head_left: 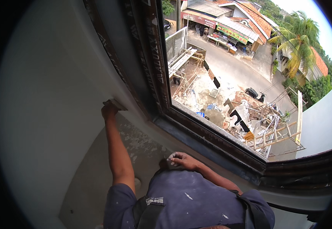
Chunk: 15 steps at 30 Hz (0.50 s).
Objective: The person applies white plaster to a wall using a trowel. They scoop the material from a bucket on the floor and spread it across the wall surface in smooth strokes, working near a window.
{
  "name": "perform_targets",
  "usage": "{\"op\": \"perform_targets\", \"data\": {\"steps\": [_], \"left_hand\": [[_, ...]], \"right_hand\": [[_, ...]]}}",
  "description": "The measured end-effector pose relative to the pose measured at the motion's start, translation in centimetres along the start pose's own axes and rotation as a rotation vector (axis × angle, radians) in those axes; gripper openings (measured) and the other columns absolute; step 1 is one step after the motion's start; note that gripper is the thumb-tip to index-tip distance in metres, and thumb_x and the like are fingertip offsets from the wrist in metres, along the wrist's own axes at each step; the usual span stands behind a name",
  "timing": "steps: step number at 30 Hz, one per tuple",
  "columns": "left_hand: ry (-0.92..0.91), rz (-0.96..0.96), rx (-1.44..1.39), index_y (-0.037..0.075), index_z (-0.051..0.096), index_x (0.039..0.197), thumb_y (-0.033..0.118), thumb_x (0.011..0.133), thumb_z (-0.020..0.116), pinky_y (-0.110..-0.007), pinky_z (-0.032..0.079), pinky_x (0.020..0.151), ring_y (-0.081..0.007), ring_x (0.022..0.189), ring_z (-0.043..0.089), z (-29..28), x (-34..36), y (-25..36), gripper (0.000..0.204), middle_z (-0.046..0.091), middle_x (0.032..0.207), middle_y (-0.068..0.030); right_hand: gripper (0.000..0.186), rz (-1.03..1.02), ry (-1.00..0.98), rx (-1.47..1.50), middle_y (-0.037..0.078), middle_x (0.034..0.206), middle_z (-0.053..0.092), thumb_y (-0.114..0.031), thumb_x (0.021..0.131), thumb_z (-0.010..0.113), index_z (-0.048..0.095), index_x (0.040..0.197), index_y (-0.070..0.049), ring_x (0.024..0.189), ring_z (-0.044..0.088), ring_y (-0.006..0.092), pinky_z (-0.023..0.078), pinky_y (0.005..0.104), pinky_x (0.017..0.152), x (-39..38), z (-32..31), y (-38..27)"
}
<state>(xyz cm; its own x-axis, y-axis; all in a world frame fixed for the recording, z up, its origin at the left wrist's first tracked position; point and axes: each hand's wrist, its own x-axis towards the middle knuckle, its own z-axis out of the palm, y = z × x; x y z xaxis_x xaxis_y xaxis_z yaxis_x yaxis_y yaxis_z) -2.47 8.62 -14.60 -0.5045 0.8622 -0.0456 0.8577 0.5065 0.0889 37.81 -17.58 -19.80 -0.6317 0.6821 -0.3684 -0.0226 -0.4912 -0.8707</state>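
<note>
Pressing one sanding block (pixel 114 104) against the white wall (pixel 51 114) with our left hand (pixel 108 110) closed around it, we judge the sanding partly done: the wall looks smooth above, while the grey ledge (pixel 143 143) beside the one window frame (pixel 196 126) carries white flecks and dust. Our right hand (pixel 183 160) rests on that ledge, fingers curled, holding nothing we can make out. Two hands, one block.

Left hand (pixel 108 110) up against the wall (pixel 51 114), pressing a small flat block (pixel 114 103) just left of the window frame (pixel 150 76). Right hand (pixel 183 160) lower down, resting on the sill ledge (pixel 143 145) beneath the frame. Beyond the glass, far below, scaffolding (pixel 273 133), rubble and a road (pixel 234 68).
</note>
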Motion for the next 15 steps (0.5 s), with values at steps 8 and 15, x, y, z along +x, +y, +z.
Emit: {"op": "perform_targets", "data": {"steps": [8,15], "left_hand": [[0.232,0.038,-1.511,-0.004,0.065,0.102,0.032,0.1,0.048,-0.032,0.051,0.066,-0.019,0.076,0.064,-12.9,-8.9,3.0,0.039,0.065,0.086,-0.0086],[0.397,0.198,-1.458,-0.002,0.059,0.077,0.026,0.093,0.052,-0.031,0.042,0.059,-0.013,0.062,0.051,-20.9,-11.5,2.8,0.033,0.056,0.067,-0.0041]], "right_hand": [[0.025,-0.025,-0.017,-0.018,-0.002,0.103,0.061,-0.029,0.099,0.056,0.059,0.111,-0.008,0.09,0.057,0.0066,0.047,0.0243,0.084,-0.6,-1.4,0.3],[0.023,0.09,0.01,0.034,0.002,0.116,0.062,-0.025,0.099,0.056,0.059,0.113,-0.007,0.096,0.059,0.0091,0.048,0.0261,0.088,-1.2,-0.1,-0.9]]}}
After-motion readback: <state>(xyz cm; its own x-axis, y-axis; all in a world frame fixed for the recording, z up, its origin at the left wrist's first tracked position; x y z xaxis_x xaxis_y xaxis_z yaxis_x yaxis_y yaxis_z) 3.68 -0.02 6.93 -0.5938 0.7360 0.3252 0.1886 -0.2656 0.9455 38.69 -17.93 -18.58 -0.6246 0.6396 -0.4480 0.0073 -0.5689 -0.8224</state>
